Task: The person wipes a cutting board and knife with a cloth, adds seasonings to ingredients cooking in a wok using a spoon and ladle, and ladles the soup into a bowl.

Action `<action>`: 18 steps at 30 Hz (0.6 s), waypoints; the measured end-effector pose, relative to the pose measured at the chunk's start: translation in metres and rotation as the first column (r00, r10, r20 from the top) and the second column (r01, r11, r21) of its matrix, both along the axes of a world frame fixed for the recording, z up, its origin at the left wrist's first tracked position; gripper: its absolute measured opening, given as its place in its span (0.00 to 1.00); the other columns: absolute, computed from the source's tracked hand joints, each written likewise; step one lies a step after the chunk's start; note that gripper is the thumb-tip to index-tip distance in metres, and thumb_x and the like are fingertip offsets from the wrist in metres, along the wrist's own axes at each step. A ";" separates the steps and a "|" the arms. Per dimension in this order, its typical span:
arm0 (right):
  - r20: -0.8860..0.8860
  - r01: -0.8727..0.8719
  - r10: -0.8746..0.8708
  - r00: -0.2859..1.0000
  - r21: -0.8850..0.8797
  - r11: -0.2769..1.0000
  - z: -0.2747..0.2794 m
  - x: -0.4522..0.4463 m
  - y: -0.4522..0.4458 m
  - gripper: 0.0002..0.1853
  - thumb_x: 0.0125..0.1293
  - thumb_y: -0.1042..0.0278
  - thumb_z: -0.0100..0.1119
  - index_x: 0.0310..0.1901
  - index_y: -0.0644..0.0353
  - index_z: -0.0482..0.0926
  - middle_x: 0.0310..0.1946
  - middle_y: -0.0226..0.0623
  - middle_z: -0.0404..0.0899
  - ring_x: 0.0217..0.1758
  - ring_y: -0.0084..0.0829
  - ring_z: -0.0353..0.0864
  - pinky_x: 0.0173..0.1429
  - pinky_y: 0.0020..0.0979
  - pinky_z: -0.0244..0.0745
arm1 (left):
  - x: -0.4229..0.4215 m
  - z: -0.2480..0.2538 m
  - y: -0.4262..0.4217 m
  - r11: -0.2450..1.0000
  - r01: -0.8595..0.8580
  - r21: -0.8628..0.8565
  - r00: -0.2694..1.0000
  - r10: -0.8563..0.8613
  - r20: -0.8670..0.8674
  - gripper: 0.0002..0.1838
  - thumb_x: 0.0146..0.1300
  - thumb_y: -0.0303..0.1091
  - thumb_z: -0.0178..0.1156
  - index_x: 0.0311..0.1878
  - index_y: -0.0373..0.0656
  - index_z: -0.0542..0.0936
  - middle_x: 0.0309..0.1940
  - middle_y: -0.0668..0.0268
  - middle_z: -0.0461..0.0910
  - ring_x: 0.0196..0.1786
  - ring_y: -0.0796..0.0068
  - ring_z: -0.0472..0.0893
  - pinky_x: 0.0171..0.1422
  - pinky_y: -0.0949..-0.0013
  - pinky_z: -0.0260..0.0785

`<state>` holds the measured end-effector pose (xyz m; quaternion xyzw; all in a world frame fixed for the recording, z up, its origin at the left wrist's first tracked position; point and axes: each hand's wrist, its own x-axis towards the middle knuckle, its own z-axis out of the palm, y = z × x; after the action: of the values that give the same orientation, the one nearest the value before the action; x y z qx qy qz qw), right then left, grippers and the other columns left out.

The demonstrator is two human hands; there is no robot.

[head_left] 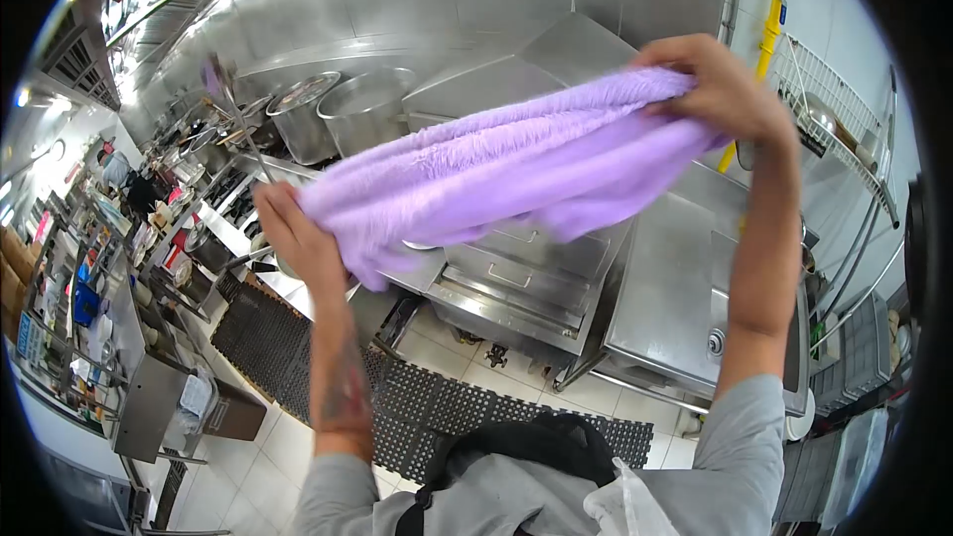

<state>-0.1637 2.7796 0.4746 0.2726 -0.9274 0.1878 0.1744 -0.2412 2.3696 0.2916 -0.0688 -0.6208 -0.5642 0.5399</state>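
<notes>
By the curled fingers of the left hand (298, 235) and right hand (723, 89), opposite ends of a purple cloth (496, 164) are gripped. It is held stretched midair, in front of steel equipment (511, 288); straightening is apparently being done, and even tension is called for.

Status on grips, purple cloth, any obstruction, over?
Left grip and right grip closed on opposite ends of purple cloth. Cloth held up, lower edge hanging loose. Nothing visibly blocking it; slim rod near left grip, unclear if held.
</notes>
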 end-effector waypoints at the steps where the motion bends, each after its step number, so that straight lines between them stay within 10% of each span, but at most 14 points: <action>1: 0.093 0.142 -0.136 0.986 -0.063 0.988 0.011 0.005 0.016 0.18 0.55 0.79 0.69 0.50 0.63 0.83 0.40 0.28 0.85 0.46 0.21 0.81 0.55 0.26 0.75 | -0.019 0.026 -0.005 0.993 -0.073 -0.093 0.996 0.068 -0.061 0.19 0.79 0.46 0.46 0.41 0.38 0.74 0.34 0.67 0.71 0.39 0.73 0.72 0.50 0.68 0.66; 2: -0.017 0.150 -0.155 0.988 -0.179 0.972 0.010 0.003 0.025 0.18 0.55 0.83 0.63 0.49 0.63 0.83 0.39 0.25 0.84 0.46 0.18 0.80 0.55 0.24 0.74 | -0.046 0.054 -0.007 0.993 -0.001 -0.120 0.997 -0.009 -0.081 0.14 0.75 0.40 0.52 0.47 0.38 0.75 0.40 0.64 0.73 0.46 0.70 0.74 0.57 0.69 0.65; 3: -0.122 0.262 -0.279 0.952 -0.136 0.955 0.016 -0.011 0.042 0.17 0.55 0.80 0.61 0.49 0.62 0.83 0.36 0.37 0.85 0.43 0.27 0.82 0.54 0.29 0.75 | -0.111 0.068 -0.018 0.893 -0.276 -0.355 0.920 0.139 -0.367 0.14 0.66 0.32 0.58 0.52 0.37 0.76 0.49 0.59 0.75 0.57 0.62 0.74 0.67 0.64 0.63; 7: -0.453 0.507 -0.480 0.751 -0.069 0.859 0.038 -0.104 0.102 0.21 0.55 0.78 0.58 0.53 0.59 0.82 0.44 0.49 0.85 0.50 0.47 0.83 0.60 0.38 0.75 | -0.274 0.167 0.063 0.703 -0.660 -0.265 0.566 0.232 -0.791 0.14 0.66 0.29 0.49 0.51 0.34 0.77 0.44 0.49 0.80 0.46 0.46 0.78 0.54 0.46 0.68; 9: -0.623 0.542 -0.449 0.641 -0.046 0.839 0.024 -0.178 0.141 0.28 0.55 0.76 0.59 0.61 0.56 0.77 0.57 0.51 0.81 0.61 0.53 0.78 0.65 0.44 0.72 | -0.318 0.162 0.080 0.622 -0.462 -0.632 0.879 0.226 -0.419 0.22 0.67 0.33 0.51 0.62 0.37 0.75 0.53 0.49 0.80 0.55 0.48 0.79 0.59 0.45 0.68; 12: -0.680 0.546 -0.449 0.580 -0.084 0.834 -0.002 -0.193 0.124 0.37 0.62 0.59 0.68 0.72 0.59 0.68 0.67 0.51 0.73 0.71 0.50 0.71 0.75 0.43 0.63 | -0.358 0.134 0.113 0.561 -0.694 -0.452 0.716 0.608 -0.344 0.21 0.75 0.41 0.48 0.66 0.41 0.71 0.57 0.54 0.79 0.55 0.49 0.79 0.55 0.42 0.70; 14: -0.465 0.339 -0.470 0.750 -0.339 0.878 -0.032 -0.129 0.022 0.30 0.72 0.55 0.59 0.71 0.60 0.69 0.66 0.48 0.75 0.68 0.43 0.74 0.71 0.38 0.66 | -0.237 0.126 0.102 0.984 0.089 -0.152 0.993 -0.098 -0.058 0.14 0.77 0.38 0.45 0.53 0.38 0.74 0.41 0.45 0.78 0.43 0.48 0.80 0.47 0.53 0.71; 15: -0.376 0.217 -0.372 0.848 -0.395 0.893 -0.057 -0.110 -0.007 0.28 0.75 0.55 0.55 0.71 0.60 0.69 0.66 0.45 0.76 0.66 0.38 0.76 0.69 0.36 0.68 | -0.196 0.107 0.098 0.987 0.059 -0.151 0.985 -0.081 -0.149 0.13 0.78 0.38 0.45 0.46 0.37 0.72 0.33 0.44 0.74 0.38 0.49 0.78 0.44 0.51 0.68; 18: -0.059 -0.051 0.012 0.998 -0.724 0.688 -0.136 -0.057 -0.141 0.27 0.77 0.59 0.53 0.73 0.60 0.67 0.62 0.42 0.79 0.57 0.28 0.80 0.60 0.31 0.74 | -0.075 0.016 0.045 0.737 0.675 -0.037 0.737 -0.675 0.031 0.10 0.79 0.31 0.46 0.48 0.35 0.73 0.31 0.63 0.69 0.34 0.66 0.70 0.40 0.65 0.65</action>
<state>-0.2202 2.6386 0.3384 0.2020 -0.7687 0.5345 0.2874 -0.3159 2.4148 0.3077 -0.2970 -0.5709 -0.7075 0.2922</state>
